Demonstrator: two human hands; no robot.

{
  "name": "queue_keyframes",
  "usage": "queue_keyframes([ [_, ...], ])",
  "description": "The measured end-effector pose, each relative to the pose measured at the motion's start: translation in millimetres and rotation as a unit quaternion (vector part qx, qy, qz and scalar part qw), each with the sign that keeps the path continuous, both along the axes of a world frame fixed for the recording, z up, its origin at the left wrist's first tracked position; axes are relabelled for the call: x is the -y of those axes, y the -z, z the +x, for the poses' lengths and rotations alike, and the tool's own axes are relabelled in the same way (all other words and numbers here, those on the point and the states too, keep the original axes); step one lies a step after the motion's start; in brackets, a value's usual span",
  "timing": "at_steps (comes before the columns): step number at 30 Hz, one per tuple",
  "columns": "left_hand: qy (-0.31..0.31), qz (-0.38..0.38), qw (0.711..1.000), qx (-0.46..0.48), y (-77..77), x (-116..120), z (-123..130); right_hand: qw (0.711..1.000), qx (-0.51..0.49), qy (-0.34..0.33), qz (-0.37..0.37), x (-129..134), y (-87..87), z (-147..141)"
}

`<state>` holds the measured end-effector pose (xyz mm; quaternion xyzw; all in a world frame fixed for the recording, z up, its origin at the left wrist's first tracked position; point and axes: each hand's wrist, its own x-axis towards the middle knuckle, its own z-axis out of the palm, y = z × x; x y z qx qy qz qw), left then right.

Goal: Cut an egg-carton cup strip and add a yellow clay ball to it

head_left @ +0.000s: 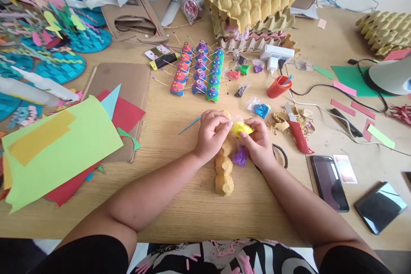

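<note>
Both hands meet over the middle of the wooden table. Between them is a small clear bag of yellow clay (241, 129). My left hand (212, 133) pinches the bag's edge with thumb and index finger. My right hand (258, 139) has its fingers closed on the yellow clay from the other side. Beneath them lies a strip of brown egg-carton cups (224, 169), its far end partly hidden by my left hand. A purple clay packet (239, 156) touches the table beside the strip. A thin blue stick (189, 125) lies left of my left hand.
Painted carton caterpillars (199, 68) stand behind the hands. A blue clay packet (261, 110), a red cup (278, 87) and a red-handled knife (298, 132) are to the right, with a phone (329, 183) nearer. Coloured paper (64, 145) covers the left; egg trays (250, 4) are stacked behind.
</note>
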<state>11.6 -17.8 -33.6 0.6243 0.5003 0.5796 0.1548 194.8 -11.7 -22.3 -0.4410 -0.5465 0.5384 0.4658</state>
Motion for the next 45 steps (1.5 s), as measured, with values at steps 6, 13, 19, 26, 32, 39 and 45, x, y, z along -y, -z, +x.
queue_keyframes([
  [6, 0.002, -0.01, 1.0, -0.02, 1.1, -0.7, -0.6, 1.0, 0.015, -0.026, 0.006, -0.7, -2.1, 0.8],
  [13, 0.048, -0.071, 0.992, 0.092, -1.7, 2.5, 3.8, 0.996, 0.056, -0.051, 0.045, 0.8, 4.2, 3.4],
  [19, 0.045, -0.166, 0.933, 0.316, -0.3, -0.1, 4.5, 0.924, 0.3, -0.135, 0.196, 5.8, -18.2, 10.1],
  [26, 0.067, -0.17, 0.936, 0.3, -0.7, 1.8, 3.1, 0.74, 0.639, -0.182, 0.105, 16.5, -66.0, 9.0],
  [32, 0.131, -0.05, 0.986, 0.085, -8.6, 11.6, 1.2, 0.727, 0.63, -0.272, 0.025, 12.3, -79.7, 13.0],
  [39, 0.16, 0.013, 0.986, -0.05, -9.9, 11.0, 1.5, 0.828, 0.525, -0.174, 0.089, -14.7, -76.7, 37.6],
  [45, 0.22, 0.02, 0.963, -0.157, -5.3, 12.0, 2.3, 0.876, 0.453, -0.088, 0.14, -25.8, -68.8, 56.4],
])
